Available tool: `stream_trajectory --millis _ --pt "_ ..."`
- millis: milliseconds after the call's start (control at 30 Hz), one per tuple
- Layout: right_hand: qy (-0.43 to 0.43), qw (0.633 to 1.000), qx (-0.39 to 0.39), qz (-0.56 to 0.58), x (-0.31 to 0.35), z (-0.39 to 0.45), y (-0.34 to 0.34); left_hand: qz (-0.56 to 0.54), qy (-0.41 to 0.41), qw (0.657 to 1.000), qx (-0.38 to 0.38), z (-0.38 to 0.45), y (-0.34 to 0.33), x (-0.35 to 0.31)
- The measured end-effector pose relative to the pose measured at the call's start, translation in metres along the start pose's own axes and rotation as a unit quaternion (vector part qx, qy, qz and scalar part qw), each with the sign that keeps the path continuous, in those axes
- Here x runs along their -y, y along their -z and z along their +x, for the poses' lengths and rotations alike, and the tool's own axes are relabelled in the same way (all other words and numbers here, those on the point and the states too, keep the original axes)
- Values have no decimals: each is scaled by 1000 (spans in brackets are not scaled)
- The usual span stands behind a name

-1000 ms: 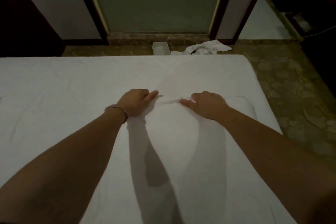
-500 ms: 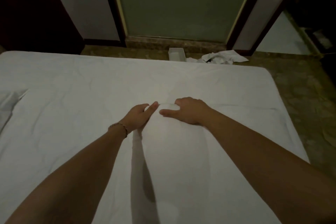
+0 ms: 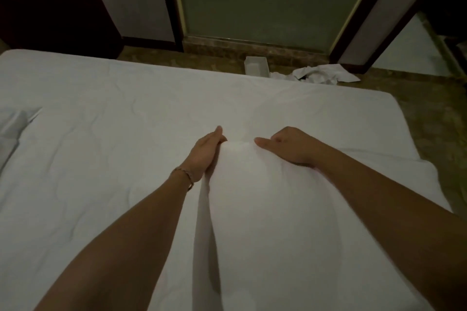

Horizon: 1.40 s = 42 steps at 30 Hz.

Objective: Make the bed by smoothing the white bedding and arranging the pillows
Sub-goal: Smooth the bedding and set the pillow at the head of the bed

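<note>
White bedding [image 3: 106, 134] covers the mattress from the left edge to the far right corner. A plump white pillow [image 3: 265, 209] lies on it between my forearms, running from me toward the far side. My left hand [image 3: 204, 154] presses flat, fingers straight, against the left side of the pillow's far end; a thin bracelet sits on that wrist. On the pillow's far right end, my right hand [image 3: 290, 146] has its fingers curled into the fabric and its thumb pointing left. A second piece of white bedding or pillow [image 3: 12, 129] shows at the left edge.
Beyond the bed's far edge a patterned floor holds a small white box [image 3: 256, 65] and crumpled white cloth [image 3: 321, 74]. A greenish door panel [image 3: 265, 0] in a dark frame stands behind them. The floor also runs along the bed's right side.
My left hand went from a curled grip to a flat palm against the pillow's side. Both hands drew together, then parted a little. The view shifted left, showing the bedding at the left edge.
</note>
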State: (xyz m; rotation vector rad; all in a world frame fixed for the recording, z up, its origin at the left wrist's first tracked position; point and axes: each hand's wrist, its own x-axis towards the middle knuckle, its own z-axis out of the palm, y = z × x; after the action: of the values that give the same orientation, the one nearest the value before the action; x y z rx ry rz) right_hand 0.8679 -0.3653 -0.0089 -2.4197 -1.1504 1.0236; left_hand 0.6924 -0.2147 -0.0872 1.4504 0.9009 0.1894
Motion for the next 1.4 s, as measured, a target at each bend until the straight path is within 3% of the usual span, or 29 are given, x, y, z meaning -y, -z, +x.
stream_trajectory --millis 233,433,633,867,967,1033,1200,1400 --pt "12 984 5 -180 79 11 -43 -105 80 990 51 17 15 56" --pt "3 978 -52 -203 95 28 -68 -157 90 983 40 18 -7 53" --pt "5 998 21 -61 78 37 -61 -167 66 983 -26 35 -28 57" --pt "19 999 29 13 72 33 -52 -140 35 990 -10 47 -27 57" --pt "14 998 34 -47 79 32 -46 -114 57 992 24 55 -15 82" --pt "-13 989 30 -145 92 31 -44 -124 78 989 31 56 -11 101" --pt "-43 951 4 -305 112 33 -67 -172 73 982 -4 54 -20 114" --pt "-49 990 46 -122 87 36 -66 -158 95 982 -35 66 -32 120"
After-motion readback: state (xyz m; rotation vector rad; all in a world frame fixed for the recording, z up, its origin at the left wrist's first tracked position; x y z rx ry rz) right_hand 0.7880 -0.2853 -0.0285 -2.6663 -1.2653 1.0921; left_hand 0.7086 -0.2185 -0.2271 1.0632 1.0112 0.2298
